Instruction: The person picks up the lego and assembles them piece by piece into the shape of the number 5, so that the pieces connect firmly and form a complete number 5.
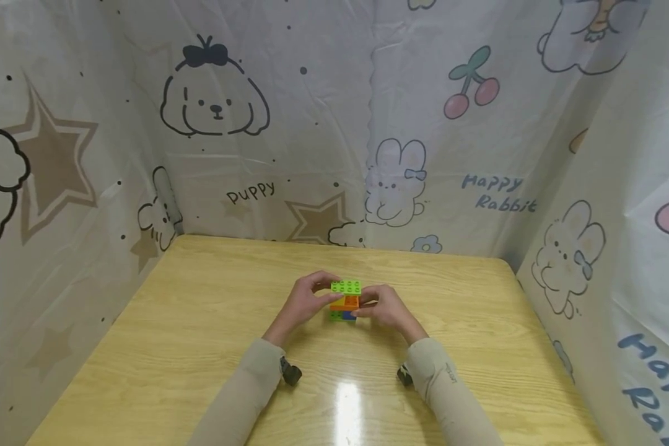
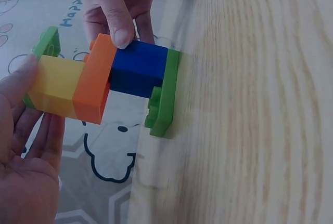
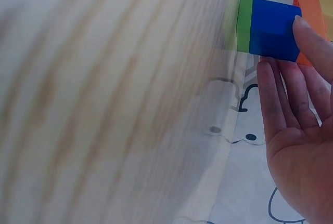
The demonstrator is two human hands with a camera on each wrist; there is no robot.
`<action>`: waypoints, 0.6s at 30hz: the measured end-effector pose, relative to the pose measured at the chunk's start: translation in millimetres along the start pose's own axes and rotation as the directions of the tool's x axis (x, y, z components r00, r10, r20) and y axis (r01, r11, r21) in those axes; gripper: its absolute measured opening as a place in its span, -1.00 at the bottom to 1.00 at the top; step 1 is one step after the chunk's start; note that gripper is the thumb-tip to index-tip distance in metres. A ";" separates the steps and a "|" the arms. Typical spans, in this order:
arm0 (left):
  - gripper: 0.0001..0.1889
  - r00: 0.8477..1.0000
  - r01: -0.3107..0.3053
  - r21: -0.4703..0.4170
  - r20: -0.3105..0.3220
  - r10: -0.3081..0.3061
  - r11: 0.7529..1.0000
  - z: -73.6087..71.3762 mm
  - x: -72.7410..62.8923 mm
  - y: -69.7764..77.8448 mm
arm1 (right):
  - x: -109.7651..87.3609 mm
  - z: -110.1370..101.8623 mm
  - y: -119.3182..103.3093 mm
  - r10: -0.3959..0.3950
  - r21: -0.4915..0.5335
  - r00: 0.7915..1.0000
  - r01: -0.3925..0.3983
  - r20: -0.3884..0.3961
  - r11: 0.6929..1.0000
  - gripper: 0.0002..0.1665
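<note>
A stack of toy building blocks stands on the wooden table between both hands. Its base is a flat green block, with a blue block on one end of it. Above the blue one lies a flat orange block, then a yellow block offset to the left. A flat light green block tops the stack, studs up. My left hand grips the upper part from the left, thumb at the yellow and light green blocks. From the right, my right hand holds the stack, thumb on the blue block near the orange one.
The light wooden table extends around the stack, with a bright reflection near its front. Printed cloth with cartoon animals and stars hangs behind and along both sides. Each sleeved forearm carries a small black device at the wrist.
</note>
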State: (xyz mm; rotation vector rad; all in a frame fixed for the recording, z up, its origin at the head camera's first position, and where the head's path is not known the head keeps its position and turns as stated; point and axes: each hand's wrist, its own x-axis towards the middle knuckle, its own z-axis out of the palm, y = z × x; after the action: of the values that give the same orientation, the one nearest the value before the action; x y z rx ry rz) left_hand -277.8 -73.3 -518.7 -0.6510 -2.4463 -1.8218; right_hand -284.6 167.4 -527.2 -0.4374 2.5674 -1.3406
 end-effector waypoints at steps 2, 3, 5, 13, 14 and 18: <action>-0.70 1.000 -0.004 0.002 -0.001 0.004 1.000 0.9 -0.4 -0.8 | -0.8 0.2 0.0 0.009 0.001 1.000 -0.009 -0.007 1.000 -0.72; -0.70 1.000 -0.006 0.000 -0.002 0.006 1.000 1.4 -0.6 -1.0 | -1.1 0.5 0.0 0.013 0.000 1.000 -0.013 -0.012 1.000 -0.72; -0.70 1.000 -0.008 -0.007 -0.007 0.008 1.000 1.7 -0.8 -0.7 | -0.7 0.4 -0.7 0.018 0.001 1.000 -0.018 -0.017 1.000 -0.72; -0.70 1.000 -0.007 -0.013 -0.002 0.007 1.000 4.0 -0.8 -1.8 | -1.3 -0.8 0.6 0.021 -0.025 1.000 -0.021 -0.012 0.999 -0.76; -0.70 1.000 -0.004 -0.010 -0.004 0.004 1.000 4.0 -1.0 -1.9 | -1.1 -1.0 1.0 0.017 -0.026 1.000 -0.017 -0.010 1.000 -0.76; -0.71 1.000 0.004 0.007 -0.018 -0.004 1.000 3.2 -1.7 -1.8 | 0.0 -1.3 0.4 -0.011 -0.029 1.000 0.011 -0.001 1.000 -0.77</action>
State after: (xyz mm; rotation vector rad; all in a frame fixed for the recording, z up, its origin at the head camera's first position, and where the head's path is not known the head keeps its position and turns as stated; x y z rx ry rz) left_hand -276.1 -71.4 -521.8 -0.6263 -2.4434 -1.8113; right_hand -285.1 168.6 -526.8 -0.4572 2.5916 -1.3098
